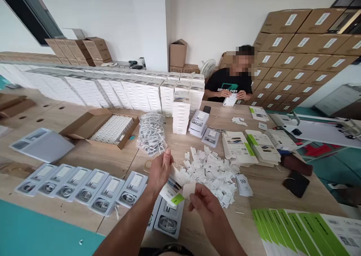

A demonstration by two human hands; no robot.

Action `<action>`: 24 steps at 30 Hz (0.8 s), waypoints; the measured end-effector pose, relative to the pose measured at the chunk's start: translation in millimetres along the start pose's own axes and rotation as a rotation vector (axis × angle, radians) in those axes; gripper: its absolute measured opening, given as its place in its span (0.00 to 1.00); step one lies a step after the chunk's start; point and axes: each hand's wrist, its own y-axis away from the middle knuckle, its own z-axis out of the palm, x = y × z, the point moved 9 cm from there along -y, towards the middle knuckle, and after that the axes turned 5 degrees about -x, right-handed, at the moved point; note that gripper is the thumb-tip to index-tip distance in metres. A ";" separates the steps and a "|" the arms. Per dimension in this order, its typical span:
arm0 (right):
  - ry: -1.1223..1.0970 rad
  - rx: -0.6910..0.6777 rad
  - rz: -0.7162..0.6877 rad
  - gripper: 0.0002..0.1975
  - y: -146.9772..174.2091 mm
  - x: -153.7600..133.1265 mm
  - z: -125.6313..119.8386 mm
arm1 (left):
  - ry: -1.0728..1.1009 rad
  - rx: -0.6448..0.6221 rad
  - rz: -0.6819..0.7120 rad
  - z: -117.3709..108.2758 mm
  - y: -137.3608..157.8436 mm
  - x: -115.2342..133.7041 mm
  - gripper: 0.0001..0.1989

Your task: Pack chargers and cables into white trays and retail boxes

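Observation:
My left hand (160, 172) is closed on a white-and-green printed packaging box (169, 192), thumb pointing up. My right hand (205, 204) pinches a white flap at the right end of the box; whether that flap is joined to it is hard to tell. Just below the box lies a plastic tray with a coiled white cable (167, 224), partly covered by my arm and the box. Beyond my hands spreads a heap of small white paper pieces (211, 173). To the left stands a row of similar filled trays (103, 194).
Flat green-and-white boxes (299, 229) fan out at the lower right. A bag of cables (152, 131) and an open carton (84, 130) lie farther back. Stacked white boxes (126, 94) line the table. Across it, a co-worker (228, 83) holds a white box.

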 end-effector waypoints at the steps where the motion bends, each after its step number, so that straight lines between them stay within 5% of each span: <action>1: -0.024 0.027 0.008 0.13 -3.9 1.8 -7.8 | 0.024 -0.063 0.020 2.2 1.1 4.6 0.25; 6: -0.341 0.096 0.028 0.12 -14.1 8.9 -35.4 | -0.012 -0.535 0.105 21.8 20.0 27.3 0.11; 9: -0.373 0.109 0.052 0.14 -15.3 5.4 -44.8 | -0.068 -0.605 0.098 21.1 24.8 27.0 0.12; 12: -0.065 0.238 -0.018 0.14 -13.0 -15.6 -65.9 | -0.007 -0.558 0.035 17.1 21.7 21.9 0.11; 15: 0.437 0.338 -0.251 0.09 -7.5 -58.1 -72.9 | 0.130 -0.546 -0.003 19.9 21.8 25.1 0.10; 19: 0.996 0.133 -0.627 0.09 -1.9 -94.7 -35.0 | 0.350 -0.656 -0.033 35.5 32.3 38.6 0.11; 24: 1.278 0.026 -0.940 0.15 11.0 -110.7 -15.0 | 0.641 -0.755 -0.073 44.0 42.7 49.9 0.16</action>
